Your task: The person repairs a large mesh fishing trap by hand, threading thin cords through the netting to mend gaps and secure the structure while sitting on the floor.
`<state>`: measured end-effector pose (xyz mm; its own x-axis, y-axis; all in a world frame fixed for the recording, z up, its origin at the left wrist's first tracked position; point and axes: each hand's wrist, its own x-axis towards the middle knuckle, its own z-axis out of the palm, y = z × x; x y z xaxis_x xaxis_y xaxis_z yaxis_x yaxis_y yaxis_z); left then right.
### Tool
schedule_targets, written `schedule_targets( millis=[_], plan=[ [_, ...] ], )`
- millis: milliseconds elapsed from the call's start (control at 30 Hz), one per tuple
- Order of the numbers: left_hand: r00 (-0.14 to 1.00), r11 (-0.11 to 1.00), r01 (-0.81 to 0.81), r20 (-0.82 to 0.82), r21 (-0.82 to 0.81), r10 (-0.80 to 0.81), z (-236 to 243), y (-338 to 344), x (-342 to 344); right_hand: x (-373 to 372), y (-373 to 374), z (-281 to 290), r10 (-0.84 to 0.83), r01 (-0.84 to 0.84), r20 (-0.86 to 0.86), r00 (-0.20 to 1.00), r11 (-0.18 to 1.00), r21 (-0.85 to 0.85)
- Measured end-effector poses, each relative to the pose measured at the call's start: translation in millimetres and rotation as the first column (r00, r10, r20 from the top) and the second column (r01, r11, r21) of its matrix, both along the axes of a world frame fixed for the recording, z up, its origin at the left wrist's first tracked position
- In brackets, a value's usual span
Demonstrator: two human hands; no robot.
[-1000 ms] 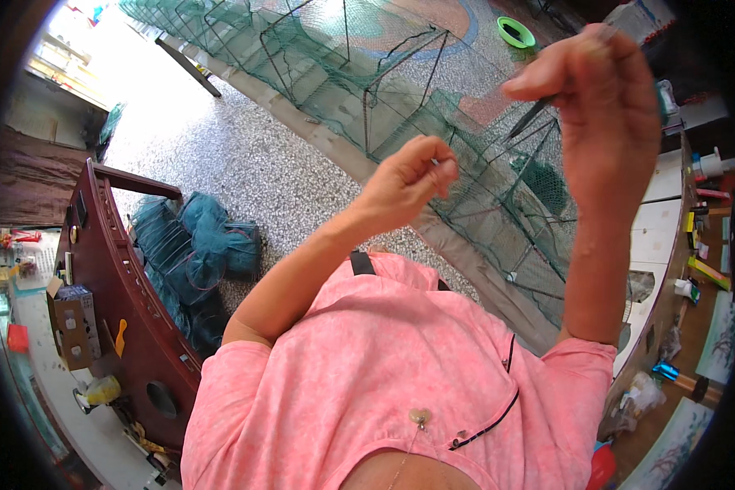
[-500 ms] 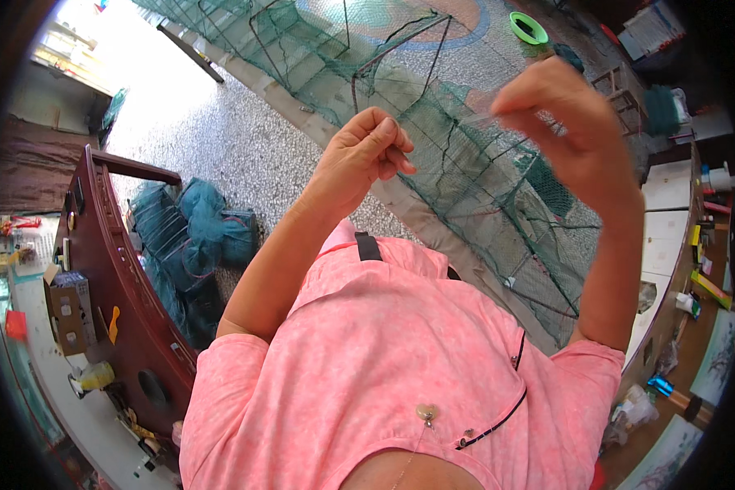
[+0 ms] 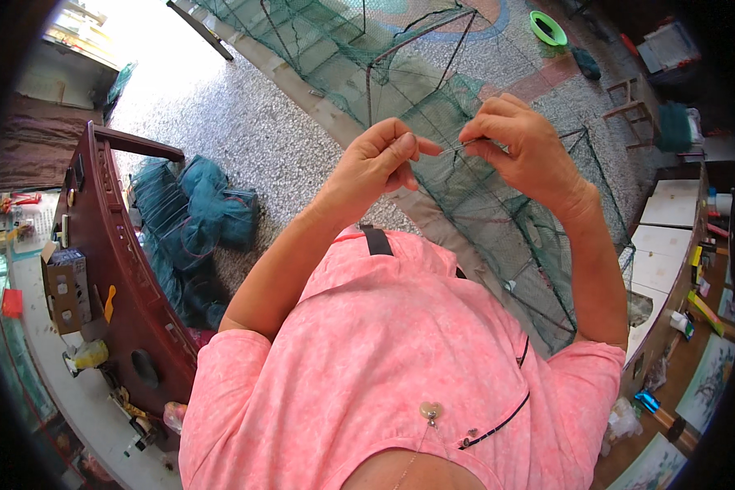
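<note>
In front of my chest, my left hand [image 3: 381, 163] is closed, thumb pressed to index finger. Facing it a little higher, my right hand [image 3: 524, 151] is also pinched. A thin pale thread [image 3: 452, 150] runs across the short gap from one set of fingertips to the other. Whether a needle is among the fingers is too small to tell. Beneath and beyond both hands lies a long green net trap [image 3: 457, 192], its mesh stretched on dark rod frames.
Bundled blue-green nets [image 3: 196, 216] lie on the speckled floor [image 3: 286, 139] at left, beside a dark red wooden counter [image 3: 126, 302]. White cabinets [image 3: 661, 237] line the right. At the far right are a green basin [image 3: 547, 29] and a wooden stool [image 3: 629, 106].
My right hand has come down and leftward, closer to my left hand. My left hand has shifted slightly to the right, and its index finger now reaches toward the right fingertips.
</note>
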<state>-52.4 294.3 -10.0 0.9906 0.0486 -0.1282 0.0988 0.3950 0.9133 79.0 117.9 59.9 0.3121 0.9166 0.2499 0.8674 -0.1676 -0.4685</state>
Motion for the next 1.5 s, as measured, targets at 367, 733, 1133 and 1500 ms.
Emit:
schedule_targets(
  millis=[367, 733, 1133, 1500],
  plan=[
    [0.979, 0.998, -0.048, -0.202, -0.045, 0.038, -18, 6, -8, -27, 31, -10, 0.122, -0.149, 0.184, 0.975, 0.979, 0.141],
    [0.938, 0.897, 0.088, 0.267, 0.432, -0.221, 34, 3, 7, -60, 65, 73, 0.161, 0.262, -0.555, 0.816, 0.753, 0.604],
    [0.869, 0.896, 0.404, 0.228, 0.184, -0.438, 31, 33, 38, -57, -3, 130, 0.301, 0.401, -0.565, 0.768, 0.461, 0.792],
    [0.706, 0.607, 0.555, 0.064, 0.568, -0.705, 50, 44, 100, -130, 3, 34, -0.733, 0.81, -0.344, 0.586, 0.543, 0.223]
  ],
)
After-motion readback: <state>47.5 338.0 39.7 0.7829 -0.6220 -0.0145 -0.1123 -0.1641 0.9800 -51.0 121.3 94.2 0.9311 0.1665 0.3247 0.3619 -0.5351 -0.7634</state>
